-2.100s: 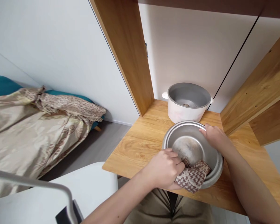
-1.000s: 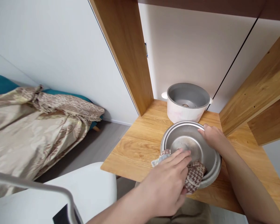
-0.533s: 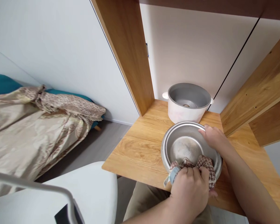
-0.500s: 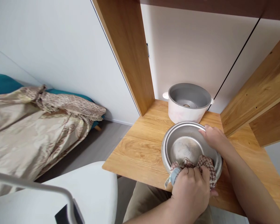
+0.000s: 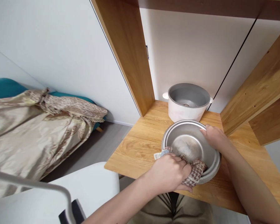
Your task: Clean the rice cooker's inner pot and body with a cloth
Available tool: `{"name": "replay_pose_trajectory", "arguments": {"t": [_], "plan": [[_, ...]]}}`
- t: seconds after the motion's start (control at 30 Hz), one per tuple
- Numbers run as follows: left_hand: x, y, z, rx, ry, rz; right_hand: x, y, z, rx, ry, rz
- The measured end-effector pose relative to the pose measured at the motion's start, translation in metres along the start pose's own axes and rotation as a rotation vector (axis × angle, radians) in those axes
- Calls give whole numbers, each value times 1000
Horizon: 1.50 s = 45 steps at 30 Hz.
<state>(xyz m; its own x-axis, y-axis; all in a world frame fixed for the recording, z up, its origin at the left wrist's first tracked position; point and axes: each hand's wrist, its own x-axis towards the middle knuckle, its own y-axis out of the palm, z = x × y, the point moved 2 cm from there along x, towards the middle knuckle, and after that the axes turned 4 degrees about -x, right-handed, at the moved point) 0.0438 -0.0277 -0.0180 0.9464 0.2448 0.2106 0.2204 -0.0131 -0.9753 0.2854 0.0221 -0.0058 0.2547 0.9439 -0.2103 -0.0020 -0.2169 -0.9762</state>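
Observation:
A silver metal inner pot [image 5: 188, 146] rests tilted toward me near the front of the wooden desk, with stains on its bottom. My left hand [image 5: 171, 172] is closed around a brown-and-white patterned cloth [image 5: 196, 171], pressed on the pot's near-left rim and inner wall. A pale blue band and a white tag show on the cloth's left end. My right hand [image 5: 214, 137] grips the pot's rim on the right, its thumb over the edge and its other fingers hidden. Behind the pot stands a white rice cooker body [image 5: 186, 113] with a grey interior, its top uncovered.
The wooden desk [image 5: 130, 152] has upright side panels and a shelf above. To the left are a white chair [image 5: 102, 183], a grey bent tube [image 5: 37, 183] in front of it, and a couch [image 5: 60, 133] covered with a patterned throw. My legs are under the desk edge.
My left hand has moved left along the pot's near rim with the cloth. The pot is turned or tilted slightly, while my right hand keeps its hold on the rim.

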Motion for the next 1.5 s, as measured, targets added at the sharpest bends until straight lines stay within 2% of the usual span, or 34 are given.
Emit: {"name": "replay_pose_trajectory", "arguments": {"t": [0.23,0.37,0.47,0.63,0.8,0.9,1.0,1.1,1.33,1.5], "plan": [[-4,-4,8,-41,93,-17,4,-5,-6,23,-70,31],[-6,-6,12,-90,156,-5,3,-6,1,15,-100,10],[-6,-2,11,-75,146,-11,2,-6,5,8,-110,-2],[-3,6,-2,-51,44,10,2,-3,7,-18,-77,0],[9,11,-31,-27,-131,18,3,-2,8,-36,-70,1],[17,17,-47,-22,-233,-34,3,-3,8,-39,-60,2],[19,22,-52,-9,-282,-91,3,-5,8,-35,-63,12],[12,20,-43,-3,-210,-111,0,-7,8,-25,-62,25],[-7,1,-4,31,9,-92,-9,-10,11,-9,-27,26],[-11,-3,13,-38,76,-56,-10,-10,12,-11,-23,23]]}}
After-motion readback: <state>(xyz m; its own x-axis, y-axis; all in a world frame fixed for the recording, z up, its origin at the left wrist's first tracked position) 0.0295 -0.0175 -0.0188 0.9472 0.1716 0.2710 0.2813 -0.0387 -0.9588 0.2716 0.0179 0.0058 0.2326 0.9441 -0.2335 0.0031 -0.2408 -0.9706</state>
